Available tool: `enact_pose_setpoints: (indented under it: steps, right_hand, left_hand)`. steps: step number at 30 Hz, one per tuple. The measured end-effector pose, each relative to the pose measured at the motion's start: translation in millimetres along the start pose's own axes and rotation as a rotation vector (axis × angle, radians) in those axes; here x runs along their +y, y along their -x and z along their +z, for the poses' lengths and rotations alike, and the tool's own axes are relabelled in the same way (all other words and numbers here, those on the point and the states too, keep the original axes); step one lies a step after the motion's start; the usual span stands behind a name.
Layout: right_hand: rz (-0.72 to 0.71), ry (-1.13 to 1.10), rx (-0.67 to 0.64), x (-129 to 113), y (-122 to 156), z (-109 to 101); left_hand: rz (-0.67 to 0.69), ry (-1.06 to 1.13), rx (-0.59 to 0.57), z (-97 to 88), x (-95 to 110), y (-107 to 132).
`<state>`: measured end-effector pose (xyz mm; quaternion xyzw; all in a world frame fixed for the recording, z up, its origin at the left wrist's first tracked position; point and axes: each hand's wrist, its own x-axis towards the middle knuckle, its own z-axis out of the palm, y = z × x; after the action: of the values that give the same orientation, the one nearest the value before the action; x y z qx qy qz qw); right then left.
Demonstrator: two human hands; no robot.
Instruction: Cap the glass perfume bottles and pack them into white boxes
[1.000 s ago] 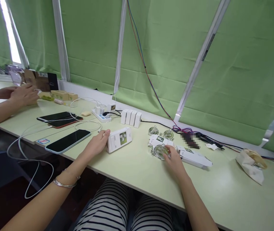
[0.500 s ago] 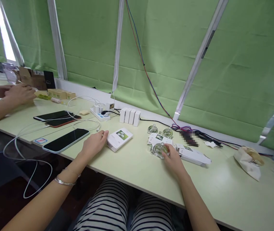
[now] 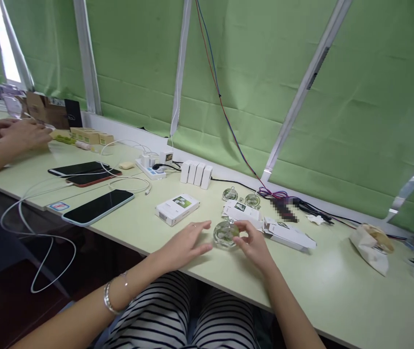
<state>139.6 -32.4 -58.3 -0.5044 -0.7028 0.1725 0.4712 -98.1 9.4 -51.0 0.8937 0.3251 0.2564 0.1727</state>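
A round clear glass bottle (image 3: 226, 234) sits on the pale green table (image 3: 323, 286) in front of me. My right hand (image 3: 252, 243) grips its right side with curled fingers. My left hand (image 3: 187, 242) lies just left of the bottle, fingers stretched out and apart, fingertips close to the glass. A flat white box with a picture on top (image 3: 177, 209) lies behind my left hand. Two more round glass bottles (image 3: 241, 198) stand further back, beside an opened white carton (image 3: 289, 233).
Three phones (image 3: 96, 207) on white cables lie at the left, near a power strip (image 3: 151, 172) and a row of small white boxes (image 3: 196, 174). Another person's hands (image 3: 14, 135) work at the far left. A crumpled paper bag (image 3: 372, 245) lies at the right. Cables run along the window ledge.
My left hand left the flat white box and moved right to the glass bottle. My right hand drew the bottle nearer to me and towards the left.
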Motion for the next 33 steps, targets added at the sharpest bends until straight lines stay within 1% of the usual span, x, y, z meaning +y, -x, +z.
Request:
enact_pose_setpoints:
  steps: [1,3,5,7,9,11,13,15,18,21,24,27,30,33]
  right_hand:
    - [-0.006,-0.021,-0.039,-2.5,1.0,4.3]
    - [-0.009,-0.069,-0.106,-6.1,2.7,10.2]
    - [-0.003,-0.114,-0.152,-7.7,3.3,11.2]
    - [0.007,-0.136,-0.163,-6.9,2.6,8.1]
    - [0.025,-0.12,-0.106,-3.2,0.4,4.1]
    - [0.061,-0.076,0.001,2.9,-3.4,2.5]
    - [0.099,-0.019,0.086,10.1,-8.3,5.7]
    - [0.124,0.013,0.101,16.9,-13.5,12.8]
    - [0.153,-0.012,0.084,24.5,-20.5,23.6]
    - [0.185,-0.111,0.087,28.4,-24.6,25.2]
    - [0.224,-0.285,0.104,28.0,-24.5,17.1]
    - [0.246,-0.494,0.109,21.5,-21.1,9.3]
    - [0.247,-0.653,0.06,11.0,-16.9,8.9]
    - [0.248,-0.742,0.01,1.9,-14.1,13.5]
  left_hand:
    - [-0.004,0.045,-0.037,3.8,1.2,0.9]
    - [-0.01,0.115,-0.076,7.3,1.9,1.3]
    - [-0.006,0.168,-0.088,7.0,1.7,0.4]
    - [0.014,0.204,-0.095,5.6,1.9,-1.0]
    - [0.026,0.213,-0.097,4.7,2.4,-2.2]
    - [0.02,0.207,-0.1,4.5,2.8,-3.0]
    - [0.013,0.204,-0.101,4.7,2.8,-3.6]
    - [0.015,0.209,-0.104,4.9,2.7,-3.9]
    - [0.013,0.198,-0.104,4.9,2.8,-4.2]
    - [0.014,0.168,-0.106,5.1,3.3,-3.8]
    - [0.022,0.14,-0.095,6.1,3.2,-3.3]
    - [0.046,0.126,-0.075,7.5,2.3,-3.5]
    - [0.06,0.128,-0.07,8.1,2.3,-3.8]
    - [0.07,0.138,-0.062,8.2,3.3,-3.7]
